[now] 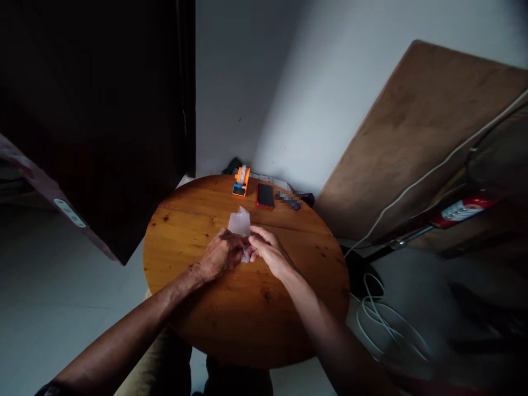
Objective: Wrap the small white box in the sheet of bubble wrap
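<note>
The room was dim, with a soft-edged diagonal of cool light brightening the wall (313, 104). The panel (103, 99) on the left sank to near black. Shadow darkened the near side of the counter (264, 335). The translucent sheet (239, 223) showed pale. Wide-angle stretching and blur smeared the right edge; pixelation masked one small object (289, 199).
</note>
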The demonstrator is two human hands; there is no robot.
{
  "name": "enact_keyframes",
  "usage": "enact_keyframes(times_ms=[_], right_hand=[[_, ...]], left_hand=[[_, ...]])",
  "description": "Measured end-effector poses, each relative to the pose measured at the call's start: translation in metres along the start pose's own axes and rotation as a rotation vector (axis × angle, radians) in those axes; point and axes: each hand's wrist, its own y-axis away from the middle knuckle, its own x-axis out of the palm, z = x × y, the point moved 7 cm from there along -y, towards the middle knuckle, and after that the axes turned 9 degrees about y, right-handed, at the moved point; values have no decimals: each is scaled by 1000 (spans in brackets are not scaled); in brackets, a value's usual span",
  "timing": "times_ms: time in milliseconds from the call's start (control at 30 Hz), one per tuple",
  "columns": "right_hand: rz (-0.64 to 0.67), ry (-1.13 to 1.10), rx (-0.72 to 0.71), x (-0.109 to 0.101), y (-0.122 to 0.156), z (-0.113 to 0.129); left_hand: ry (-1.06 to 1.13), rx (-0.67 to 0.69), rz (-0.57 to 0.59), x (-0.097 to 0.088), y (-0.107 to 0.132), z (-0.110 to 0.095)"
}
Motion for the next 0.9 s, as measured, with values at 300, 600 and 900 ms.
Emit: enact_keyframes(times_ms=[300, 600, 900], right_hand=[[169, 519, -185, 14, 2, 17], [54, 1208, -401, 36, 20, 45], [116, 346, -159, -23, -9, 21]], left_hand=[[262, -93, -209, -12, 12, 14], [166, -309, -259, -7, -2, 29], [115, -301, -255, 3, -3, 32]])
